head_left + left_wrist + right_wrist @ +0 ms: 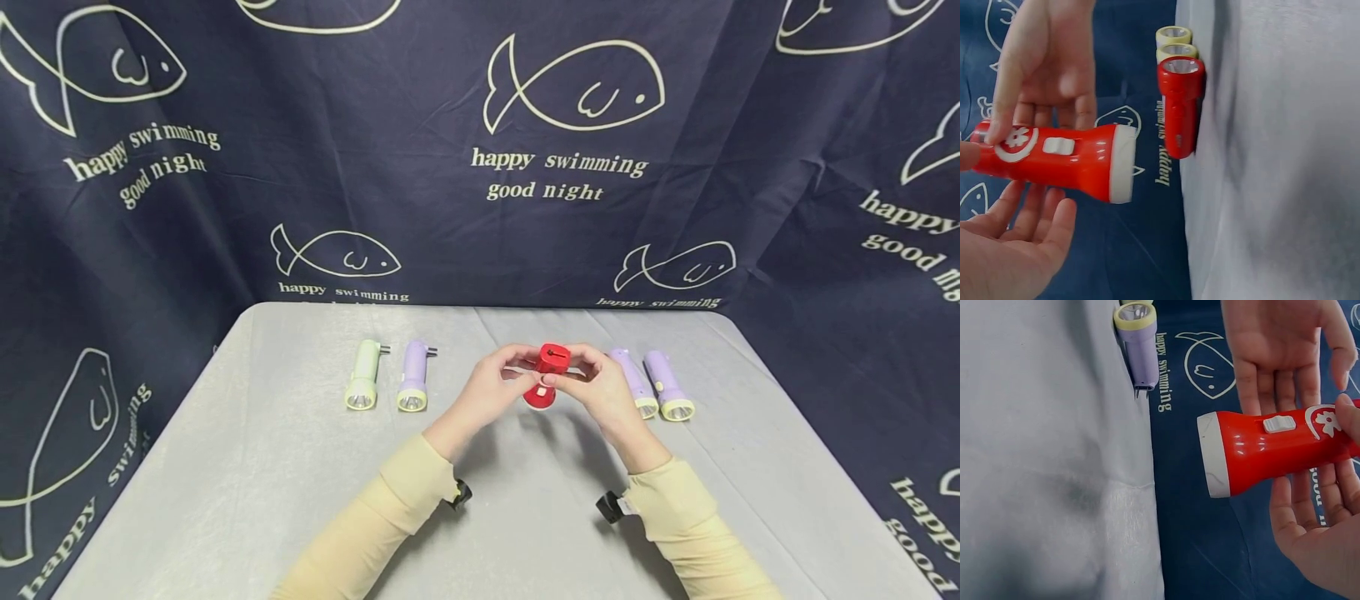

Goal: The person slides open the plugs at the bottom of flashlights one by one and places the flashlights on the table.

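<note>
A red flashlight with a white front rim is held by both hands above the table, its lens end pointing down. Its white switch and white flower mark face the wrists. My left hand pinches it from the left, thumb in front and fingers behind. From the other side my right hand grips it the same way, its thumb over the flower mark. The tail end faces up in the head view and shows a dark slot.
To the left lie a pale green flashlight and a purple flashlight, metal prongs sticking out. On the right are two purple flashlights with yellow rims. Another red flashlight is beside them. A dark fish-print cloth hangs behind the table.
</note>
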Tool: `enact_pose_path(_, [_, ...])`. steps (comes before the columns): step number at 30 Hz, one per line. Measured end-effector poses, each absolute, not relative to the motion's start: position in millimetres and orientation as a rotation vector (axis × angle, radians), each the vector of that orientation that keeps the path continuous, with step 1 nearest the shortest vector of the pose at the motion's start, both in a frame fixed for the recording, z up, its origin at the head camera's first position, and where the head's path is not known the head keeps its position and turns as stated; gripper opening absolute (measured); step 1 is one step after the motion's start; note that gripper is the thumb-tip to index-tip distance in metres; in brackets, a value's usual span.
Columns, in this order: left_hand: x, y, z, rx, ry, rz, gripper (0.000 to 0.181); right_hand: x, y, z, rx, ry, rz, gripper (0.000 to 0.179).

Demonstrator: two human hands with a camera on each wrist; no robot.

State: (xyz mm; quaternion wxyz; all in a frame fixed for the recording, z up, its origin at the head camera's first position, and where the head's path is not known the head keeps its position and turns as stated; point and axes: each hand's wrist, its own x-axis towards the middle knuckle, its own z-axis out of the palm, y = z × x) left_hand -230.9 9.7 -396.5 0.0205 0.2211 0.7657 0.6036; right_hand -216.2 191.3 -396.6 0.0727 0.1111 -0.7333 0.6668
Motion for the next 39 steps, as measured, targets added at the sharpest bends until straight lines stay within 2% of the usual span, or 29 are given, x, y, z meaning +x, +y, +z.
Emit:
enact_pose_path(7, [-230,5,-384,0.53,2.385,1.796,0.027,-216,190,-397,0.324,-2.248,1.944,0.039])
enact_pose_path(19, [-236,6,-372,0.317,2.101,1.873,0.033,-217,190,-398,0.357,-2.314,1.873,0.041])
enact_pose_path(39, [-236,5,-371,0.265,2.019,1.928,0.028,-199,177,-371,0.312,-2.417,1.776,0.038])
